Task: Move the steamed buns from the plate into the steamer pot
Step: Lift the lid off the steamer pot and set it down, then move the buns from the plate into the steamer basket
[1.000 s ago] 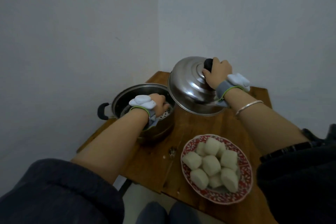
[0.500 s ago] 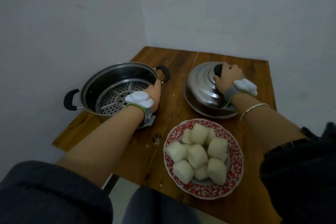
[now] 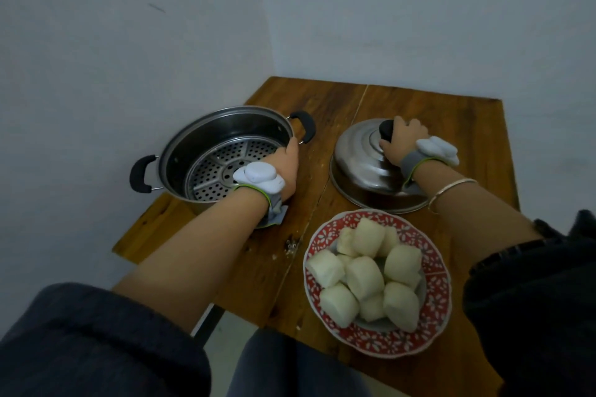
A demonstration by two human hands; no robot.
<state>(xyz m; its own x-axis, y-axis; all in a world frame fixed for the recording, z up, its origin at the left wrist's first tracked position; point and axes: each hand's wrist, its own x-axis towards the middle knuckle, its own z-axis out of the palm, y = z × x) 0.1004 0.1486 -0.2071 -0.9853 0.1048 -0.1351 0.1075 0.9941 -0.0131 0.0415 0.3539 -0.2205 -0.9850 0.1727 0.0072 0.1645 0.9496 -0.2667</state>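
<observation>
Several white steamed buns (image 3: 367,274) are piled on a red patterned plate (image 3: 435,309) at the table's near right. The steel steamer pot (image 3: 206,138) stands uncovered at the left, its perforated tray (image 3: 219,167) bare. My left hand (image 3: 287,167) grips the pot's right rim. The steel lid (image 3: 361,171) lies flat on the table to the right of the pot. My right hand (image 3: 403,142) is closed on the lid's black knob (image 3: 387,130).
The small wooden table (image 3: 419,100) stands in a corner between two grey walls. The pot has black handles, one at the far right (image 3: 304,126) and one at the near left (image 3: 140,174). Crumbs (image 3: 292,245) lie left of the plate.
The lid went from held tilted beside the pot down onto the table at the right. My left hand came off the tray onto the pot's right rim. The camera view shifted.
</observation>
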